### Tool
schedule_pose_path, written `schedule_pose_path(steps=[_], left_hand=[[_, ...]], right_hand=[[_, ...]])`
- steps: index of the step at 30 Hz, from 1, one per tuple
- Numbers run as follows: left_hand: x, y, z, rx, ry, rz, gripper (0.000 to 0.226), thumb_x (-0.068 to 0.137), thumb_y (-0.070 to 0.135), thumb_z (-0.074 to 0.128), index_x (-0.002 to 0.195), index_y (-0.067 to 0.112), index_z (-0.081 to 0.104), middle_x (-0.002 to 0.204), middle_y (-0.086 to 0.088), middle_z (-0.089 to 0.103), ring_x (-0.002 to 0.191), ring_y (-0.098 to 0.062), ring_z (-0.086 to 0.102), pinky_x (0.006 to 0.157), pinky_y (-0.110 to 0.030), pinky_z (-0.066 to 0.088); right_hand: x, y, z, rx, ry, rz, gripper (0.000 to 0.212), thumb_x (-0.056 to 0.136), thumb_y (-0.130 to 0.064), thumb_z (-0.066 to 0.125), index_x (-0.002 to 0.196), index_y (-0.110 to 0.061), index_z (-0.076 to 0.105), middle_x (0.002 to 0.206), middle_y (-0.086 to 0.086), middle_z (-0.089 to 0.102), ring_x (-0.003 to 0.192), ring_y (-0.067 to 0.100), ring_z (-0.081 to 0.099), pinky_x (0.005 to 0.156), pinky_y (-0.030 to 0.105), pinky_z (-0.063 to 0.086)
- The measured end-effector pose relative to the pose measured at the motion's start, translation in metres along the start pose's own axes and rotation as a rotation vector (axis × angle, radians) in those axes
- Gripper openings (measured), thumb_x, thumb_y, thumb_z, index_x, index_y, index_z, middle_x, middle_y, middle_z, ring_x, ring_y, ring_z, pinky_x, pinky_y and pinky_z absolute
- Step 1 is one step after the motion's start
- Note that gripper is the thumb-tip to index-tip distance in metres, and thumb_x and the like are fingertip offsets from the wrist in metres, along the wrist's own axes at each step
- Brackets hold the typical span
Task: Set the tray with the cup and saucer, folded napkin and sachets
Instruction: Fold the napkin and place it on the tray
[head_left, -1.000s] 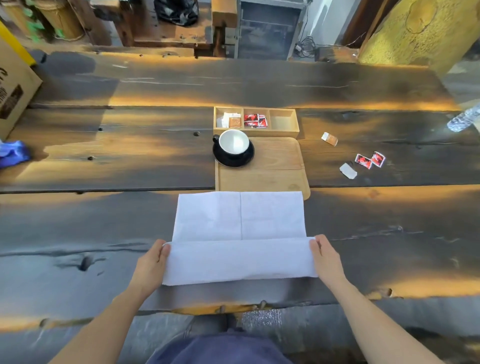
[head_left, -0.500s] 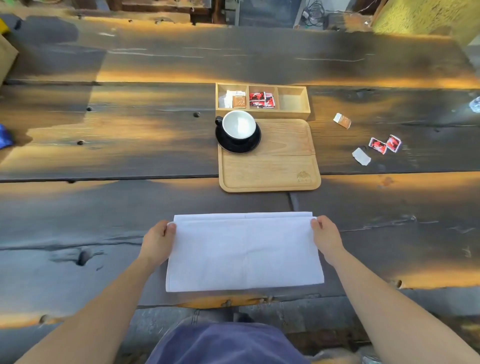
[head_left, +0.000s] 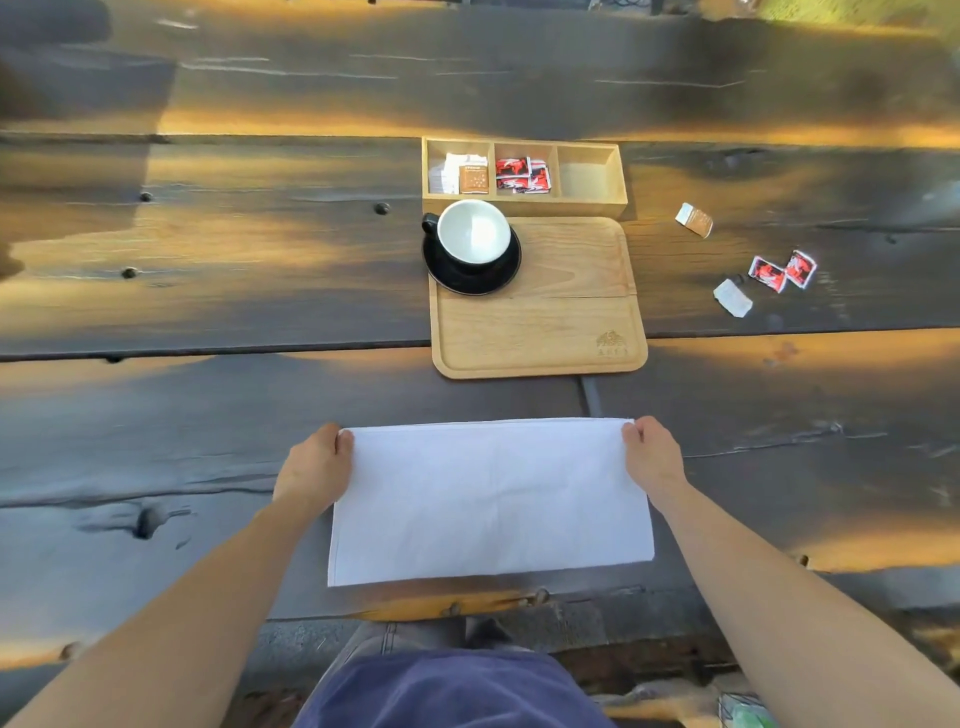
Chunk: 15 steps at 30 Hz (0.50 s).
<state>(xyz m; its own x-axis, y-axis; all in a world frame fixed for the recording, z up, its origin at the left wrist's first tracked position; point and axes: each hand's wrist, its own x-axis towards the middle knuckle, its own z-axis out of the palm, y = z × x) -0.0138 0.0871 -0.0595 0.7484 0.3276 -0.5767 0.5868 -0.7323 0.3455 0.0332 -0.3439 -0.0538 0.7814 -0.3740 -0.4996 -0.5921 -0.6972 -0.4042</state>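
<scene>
A white napkin (head_left: 488, 499) lies folded in half on the dark wooden table near me. My left hand (head_left: 314, 467) pinches its far left corner and my right hand (head_left: 649, 452) pinches its far right corner. Beyond it sits a wooden tray (head_left: 545, 332). A black cup with a white inside (head_left: 472, 239) stands on a black saucer (head_left: 498, 278) at the tray's far left corner. Loose sachets lie to the right of the tray: two red ones (head_left: 782, 270), a white one (head_left: 732, 297) and a brown one (head_left: 695, 220).
A wooden three-part box (head_left: 592, 205) stands behind the tray, with white and brown sachets in the left part, red sachets in the middle and nothing in the right. The table's front edge (head_left: 467, 603) runs just below the napkin.
Both hands carried the napkin's near edge away from me over its far half, so it now lies folded in half. The camera has tipped downward.
</scene>
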Motion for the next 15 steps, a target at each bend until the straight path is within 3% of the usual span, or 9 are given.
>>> schedule_pose_path(steps=[4, 10, 12, 15], left_hand=[[-0.003, 0.006, 0.001, 0.07, 0.009, -0.014, 0.038, 0.105, 0.039, 0.027, 0.079, 0.014, 0.042, 0.073, -0.006, 0.052, 0.067, -0.029, 0.049, 0.059, -0.037, 0.035], [-0.015, 0.007, 0.006, 0.035, 0.088, -0.064, 0.036, 0.104, 0.038, 0.028, 0.082, 0.013, 0.041, 0.071, -0.009, 0.051, 0.068, -0.034, 0.049, 0.064, -0.041, 0.04], [-0.023, 0.005, 0.008, -0.05, 0.127, -0.071, 0.031, 0.104, 0.039, 0.033, 0.091, 0.013, 0.041, 0.075, -0.01, 0.054, 0.07, -0.037, 0.052, 0.065, -0.043, 0.043], [-0.037, 0.0, 0.016, -0.142, 0.356, 0.019, 0.037, 0.101, 0.031, 0.052, 0.123, 0.001, 0.047, 0.106, -0.023, 0.06, 0.099, -0.045, 0.056, 0.08, -0.051, 0.048]], right_hand=[[0.001, -0.003, 0.002, -0.012, 0.031, 0.008, 0.031, 0.106, -0.032, 0.04, 0.092, -0.007, 0.053, 0.083, 0.003, 0.056, 0.082, 0.027, 0.055, 0.07, 0.036, 0.039], [-0.011, 0.0, 0.006, 0.184, 0.131, -0.03, 0.022, 0.103, -0.034, 0.043, 0.096, -0.015, 0.052, 0.081, -0.004, 0.058, 0.081, 0.023, 0.059, 0.056, 0.028, 0.036], [-0.019, 0.001, 0.005, 0.187, 0.158, -0.056, 0.018, 0.103, -0.031, 0.043, 0.107, -0.017, 0.054, 0.095, -0.001, 0.062, 0.091, 0.024, 0.061, 0.064, 0.03, 0.043], [-0.037, 0.004, 0.009, -0.006, 0.279, -0.139, 0.027, 0.101, -0.02, 0.049, 0.125, -0.01, 0.055, 0.124, 0.01, 0.059, 0.112, 0.029, 0.057, 0.092, 0.045, 0.05]])
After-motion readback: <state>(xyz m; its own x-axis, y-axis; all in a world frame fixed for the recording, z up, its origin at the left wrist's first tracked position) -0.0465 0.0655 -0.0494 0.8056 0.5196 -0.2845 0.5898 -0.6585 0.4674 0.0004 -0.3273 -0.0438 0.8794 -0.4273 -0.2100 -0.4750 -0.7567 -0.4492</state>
